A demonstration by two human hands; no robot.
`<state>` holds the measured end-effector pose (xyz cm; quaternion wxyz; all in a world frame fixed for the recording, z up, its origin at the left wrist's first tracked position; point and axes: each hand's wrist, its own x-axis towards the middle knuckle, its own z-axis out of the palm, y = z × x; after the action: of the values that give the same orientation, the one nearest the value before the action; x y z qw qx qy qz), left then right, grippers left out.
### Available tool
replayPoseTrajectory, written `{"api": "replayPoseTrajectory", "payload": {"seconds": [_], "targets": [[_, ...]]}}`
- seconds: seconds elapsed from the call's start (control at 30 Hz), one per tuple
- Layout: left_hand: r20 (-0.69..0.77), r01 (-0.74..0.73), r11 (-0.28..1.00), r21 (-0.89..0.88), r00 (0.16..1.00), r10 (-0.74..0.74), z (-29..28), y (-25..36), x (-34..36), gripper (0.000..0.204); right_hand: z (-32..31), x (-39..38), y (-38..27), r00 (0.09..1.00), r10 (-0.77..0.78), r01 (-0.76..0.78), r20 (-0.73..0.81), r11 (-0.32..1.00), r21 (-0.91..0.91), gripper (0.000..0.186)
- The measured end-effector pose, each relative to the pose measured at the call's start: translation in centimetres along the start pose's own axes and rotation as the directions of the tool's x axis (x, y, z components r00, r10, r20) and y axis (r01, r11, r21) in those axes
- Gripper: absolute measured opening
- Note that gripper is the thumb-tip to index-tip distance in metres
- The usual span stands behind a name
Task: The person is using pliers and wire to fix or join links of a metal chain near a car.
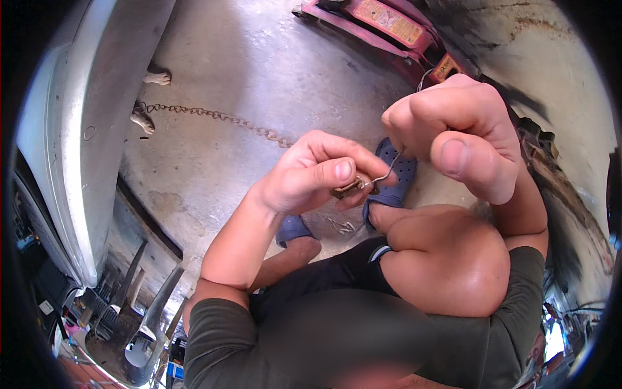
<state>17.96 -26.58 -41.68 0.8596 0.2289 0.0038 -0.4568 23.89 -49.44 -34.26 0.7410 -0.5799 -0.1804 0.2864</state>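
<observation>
Between the thumb and fingers of my left hand (317, 172) is a small brownish metal piece (350, 188), mostly covered by the fingers, so its kind is unclear. A thin, bent silvery wire (392, 167) runs from that piece up to my right hand (460, 133). My right hand is closed in a fist around the wire, thumb toward me, and a loop of wire shows above its knuckles. Both hands are raised over my knees and blue clogs (396, 172), a short way apart.
A rusty chain (220, 117) lies on the concrete floor, leading to an animal's paws (144, 120) at the left. A pink floor jack (382, 26) stands at the far right beside a stained wall (570, 97). Wire scraps (341, 225) lie near my feet. A grey panel (110, 129) rises at left.
</observation>
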Motion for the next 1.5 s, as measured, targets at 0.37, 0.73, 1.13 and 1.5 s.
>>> {"api": "replayPoseTrajectory", "payload": {"seconds": [0.37, 0.73, 1.13, 1.5], "targets": [[-0.159, 0.115, 0.918, 0.380, 0.986, -0.058, -0.5, -0.7, -0.1, 0.023, -0.4, 3.6, 0.3, 0.886, 0.156, -0.098, 0.436, 0.983, -0.153, 0.030], [-0.478, 0.020, 0.921, 0.389, 0.859, 0.183, -6.6, -2.6, 1.8, 0.018, -4.4, 0.3, 8.2, 0.956, -0.207, 0.036, -0.207, 0.785, -0.618, 0.022], [-0.492, -0.059, 0.974, 0.217, 0.856, 0.161, -10.2, -2.6, 2.8, 0.031, -6.9, -29.7, 24.9, 0.780, -0.084, -0.620, -0.620, 0.032, -0.784, 0.051], [-0.476, -0.213, 0.886, 0.413, 0.778, 0.409, -9.4, -3.2, 2.7, 0.025, -7.4, -27.1, 24.6, 0.780, 0.152, -0.606, -0.607, 0.427, -0.672, 0.032]]}}
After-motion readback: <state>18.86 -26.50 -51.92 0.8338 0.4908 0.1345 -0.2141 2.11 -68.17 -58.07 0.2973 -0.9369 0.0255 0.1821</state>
